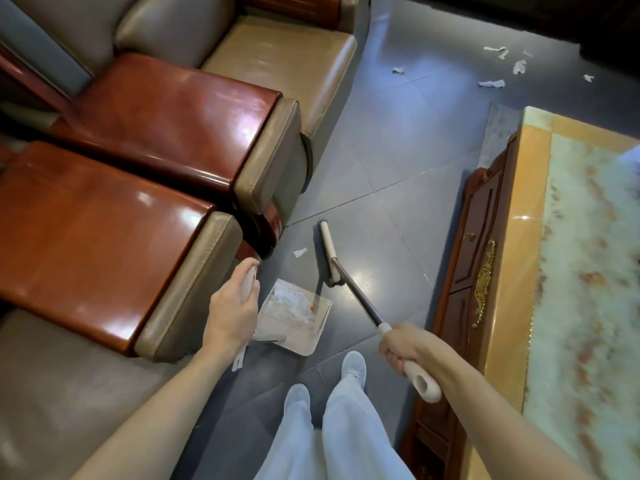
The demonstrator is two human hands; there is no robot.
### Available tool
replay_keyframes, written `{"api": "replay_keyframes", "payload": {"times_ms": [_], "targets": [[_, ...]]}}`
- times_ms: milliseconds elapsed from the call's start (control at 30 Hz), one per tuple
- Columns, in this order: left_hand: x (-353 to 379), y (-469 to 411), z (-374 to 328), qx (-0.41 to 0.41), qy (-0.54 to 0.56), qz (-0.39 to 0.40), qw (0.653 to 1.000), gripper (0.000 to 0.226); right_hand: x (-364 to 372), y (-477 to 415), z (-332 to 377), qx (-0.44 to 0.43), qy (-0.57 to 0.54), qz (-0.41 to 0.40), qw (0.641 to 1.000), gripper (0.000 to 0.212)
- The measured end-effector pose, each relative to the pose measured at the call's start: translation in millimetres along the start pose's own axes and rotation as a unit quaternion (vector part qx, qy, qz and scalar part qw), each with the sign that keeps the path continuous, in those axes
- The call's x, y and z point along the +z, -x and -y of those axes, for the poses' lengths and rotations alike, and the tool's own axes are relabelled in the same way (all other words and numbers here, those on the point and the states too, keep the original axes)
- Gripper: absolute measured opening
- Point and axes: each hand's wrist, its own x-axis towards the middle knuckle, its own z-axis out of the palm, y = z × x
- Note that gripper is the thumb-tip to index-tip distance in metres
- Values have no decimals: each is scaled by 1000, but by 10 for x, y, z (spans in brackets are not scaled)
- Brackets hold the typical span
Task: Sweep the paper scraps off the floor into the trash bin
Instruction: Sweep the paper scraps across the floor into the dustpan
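Observation:
My left hand point(231, 308) grips the upright white handle of a beige dustpan point(300, 332) resting on the grey floor, with white paper scraps piled in its tray. My right hand point(407, 348) holds the cream grip of a broom; its dark shaft runs up-left to the broom head point(329, 254), which sits on the floor just beyond the dustpan's mouth. One small paper scrap point(300, 252) lies left of the broom head. Several more paper scraps point(491, 83) are scattered on the floor far ahead at the upper right. No trash bin is visible.
Leather armchairs with glossy red wooden armrests point(166, 123) fill the left side. A wooden coffee table with a marble top point(540, 258) stands on the right. A tiled floor strip point(398, 150) runs between them. My feet in pale shoes point(354, 363) stand behind the dustpan.

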Motion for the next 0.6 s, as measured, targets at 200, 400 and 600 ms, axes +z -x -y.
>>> {"api": "replay_keyframes", "payload": {"times_ms": [200, 400, 600], "targets": [[-92, 51, 90, 3, -8, -6, 1000, 31, -135, 131, 137, -25, 74, -46, 996, 29], [-163, -4, 161, 4, -4, -19, 1000, 33, -94, -196, 440, -68, 125, -50, 989, 28], [-72, -290, 14, 11, 20, -19, 1000, 33, 91, -290, 262, 12, 65, 59, 996, 35]]}}
